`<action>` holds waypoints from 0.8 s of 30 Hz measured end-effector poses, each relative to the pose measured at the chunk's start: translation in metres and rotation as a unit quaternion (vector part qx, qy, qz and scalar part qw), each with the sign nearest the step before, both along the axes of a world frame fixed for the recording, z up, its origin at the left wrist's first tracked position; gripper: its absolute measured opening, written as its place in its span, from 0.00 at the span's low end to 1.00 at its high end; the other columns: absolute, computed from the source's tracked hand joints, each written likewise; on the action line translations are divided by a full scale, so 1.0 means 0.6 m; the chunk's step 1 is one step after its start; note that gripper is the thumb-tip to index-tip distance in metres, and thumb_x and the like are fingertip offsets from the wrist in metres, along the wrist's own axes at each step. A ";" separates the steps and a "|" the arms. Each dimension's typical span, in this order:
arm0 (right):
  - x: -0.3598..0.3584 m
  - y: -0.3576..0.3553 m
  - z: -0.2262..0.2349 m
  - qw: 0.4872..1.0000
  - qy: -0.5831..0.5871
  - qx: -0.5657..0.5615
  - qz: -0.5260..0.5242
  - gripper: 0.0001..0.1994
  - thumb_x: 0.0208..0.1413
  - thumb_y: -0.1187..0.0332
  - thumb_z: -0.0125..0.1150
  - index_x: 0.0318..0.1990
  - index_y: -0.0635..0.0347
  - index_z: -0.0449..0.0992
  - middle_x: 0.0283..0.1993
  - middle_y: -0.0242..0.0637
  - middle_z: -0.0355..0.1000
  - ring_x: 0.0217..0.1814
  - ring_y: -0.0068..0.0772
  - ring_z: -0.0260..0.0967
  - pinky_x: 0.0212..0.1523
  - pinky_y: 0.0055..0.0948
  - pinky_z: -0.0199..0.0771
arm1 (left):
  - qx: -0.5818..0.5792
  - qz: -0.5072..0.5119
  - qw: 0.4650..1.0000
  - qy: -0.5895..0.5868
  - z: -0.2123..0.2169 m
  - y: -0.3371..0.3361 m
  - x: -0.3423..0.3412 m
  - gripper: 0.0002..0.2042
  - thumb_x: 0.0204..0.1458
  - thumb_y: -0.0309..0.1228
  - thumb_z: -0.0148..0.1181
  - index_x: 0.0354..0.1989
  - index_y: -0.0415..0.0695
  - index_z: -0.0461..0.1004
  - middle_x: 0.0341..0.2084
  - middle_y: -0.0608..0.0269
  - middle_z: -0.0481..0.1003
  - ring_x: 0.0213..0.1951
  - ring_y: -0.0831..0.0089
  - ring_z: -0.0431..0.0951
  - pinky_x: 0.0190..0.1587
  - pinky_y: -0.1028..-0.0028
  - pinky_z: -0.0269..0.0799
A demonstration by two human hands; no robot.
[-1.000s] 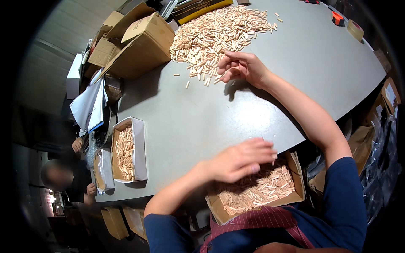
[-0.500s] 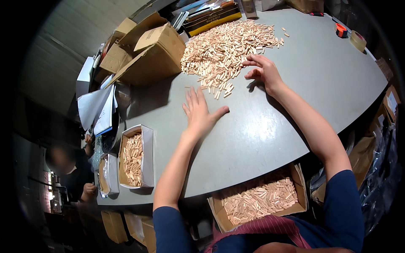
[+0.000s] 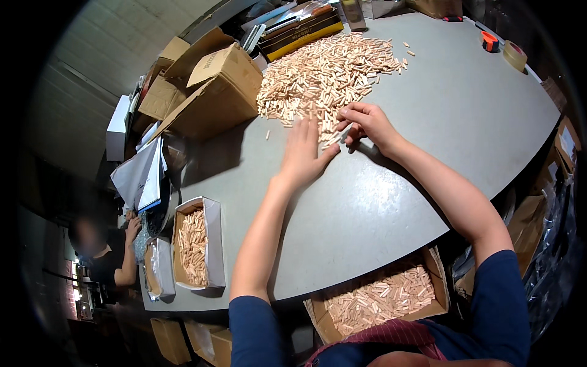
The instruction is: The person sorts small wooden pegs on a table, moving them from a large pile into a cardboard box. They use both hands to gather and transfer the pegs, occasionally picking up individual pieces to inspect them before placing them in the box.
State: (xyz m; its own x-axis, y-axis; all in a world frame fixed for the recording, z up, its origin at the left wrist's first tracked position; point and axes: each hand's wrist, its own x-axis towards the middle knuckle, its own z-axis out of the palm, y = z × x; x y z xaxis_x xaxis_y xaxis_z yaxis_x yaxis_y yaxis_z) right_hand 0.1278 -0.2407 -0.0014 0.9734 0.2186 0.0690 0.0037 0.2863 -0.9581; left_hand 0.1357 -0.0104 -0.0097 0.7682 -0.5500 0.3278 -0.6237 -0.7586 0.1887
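A large heap of short wooden dowels (image 3: 324, 70) lies on the grey table (image 3: 361, 211), its near end narrowing toward me. My left hand (image 3: 303, 148) is flat against this near end, fingers outstretched and slightly blurred, thumb pointing right. Just right of the same dowels is my right hand (image 3: 367, 125), its fingers bent but apart, close to my left thumb. No dowel can be made out in its grip; the fingers partly hide the pieces there. One loose dowel (image 3: 268, 134) rests left of my left hand.
An open cardboard box (image 3: 229, 92) stands left of the heap. Nearer are a small box of dowels (image 3: 193, 244) and a carton of dowels (image 3: 382, 300) below the table edge. Tape rolls (image 3: 515, 56) lie far right. Another person (image 3: 113, 260) is at far left.
My right hand has come left and nearer, its fingers curling in beside the dowels. My left hand has shifted right onto the near end of the heap.
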 end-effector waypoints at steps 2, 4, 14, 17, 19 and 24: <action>-0.003 0.001 -0.001 1.000 -0.008 -0.011 0.025 0.13 0.67 0.58 0.59 0.43 0.60 0.77 0.35 0.34 0.78 0.25 0.25 0.76 0.29 0.25 0.78 | 0.016 -0.034 0.999 -0.012 0.014 -0.001 -0.025 0.43 0.60 0.55 0.59 0.73 0.33 0.55 0.70 0.34 0.57 0.73 0.40 0.54 0.74 0.50 0.49; -0.004 0.005 -0.004 0.999 -0.009 0.014 0.042 0.12 0.67 0.60 0.61 0.42 0.61 0.77 0.33 0.35 0.78 0.25 0.26 0.76 0.29 0.25 0.78 | 0.042 -0.054 0.997 -0.025 0.022 0.003 -0.054 0.41 0.61 0.54 0.58 0.72 0.32 0.56 0.70 0.34 0.57 0.71 0.39 0.55 0.73 0.50 0.52; -0.021 0.016 0.007 0.998 -0.020 0.020 0.060 0.11 0.67 0.62 0.62 0.41 0.63 0.76 0.33 0.35 0.77 0.24 0.26 0.76 0.28 0.28 0.80 | 0.057 -0.112 0.989 0.074 0.051 0.041 -0.205 0.44 0.61 0.58 0.56 0.75 0.35 0.53 0.73 0.37 0.52 0.75 0.41 0.49 0.76 0.48 0.42; -0.023 0.016 0.006 0.998 -0.027 0.015 0.061 0.11 0.67 0.62 0.61 0.41 0.63 0.75 0.33 0.35 0.77 0.24 0.25 0.76 0.28 0.27 0.79 | 0.059 -0.123 0.985 0.102 0.055 0.053 -0.242 0.45 0.60 0.58 0.56 0.74 0.34 0.53 0.74 0.37 0.51 0.75 0.41 0.49 0.76 0.48 0.42; -0.023 0.017 0.005 0.998 -0.025 0.013 0.064 0.12 0.67 0.62 0.62 0.41 0.63 0.75 0.34 0.35 0.78 0.24 0.25 0.76 0.29 0.27 0.79 | 0.006 -0.141 0.982 0.124 0.051 0.068 -0.259 0.43 0.60 0.54 0.59 0.75 0.35 0.53 0.75 0.37 0.50 0.75 0.41 0.49 0.76 0.50 0.43; -0.026 0.016 0.003 0.998 -0.039 -0.013 0.046 0.13 0.66 0.61 0.63 0.46 0.63 0.75 0.37 0.35 0.78 0.25 0.22 0.75 0.29 0.25 0.79 | -0.163 -0.025 0.973 0.163 0.046 0.084 -0.310 0.31 0.60 0.38 0.61 0.70 0.38 0.62 0.72 0.41 0.57 0.72 0.44 0.58 0.73 0.55 0.53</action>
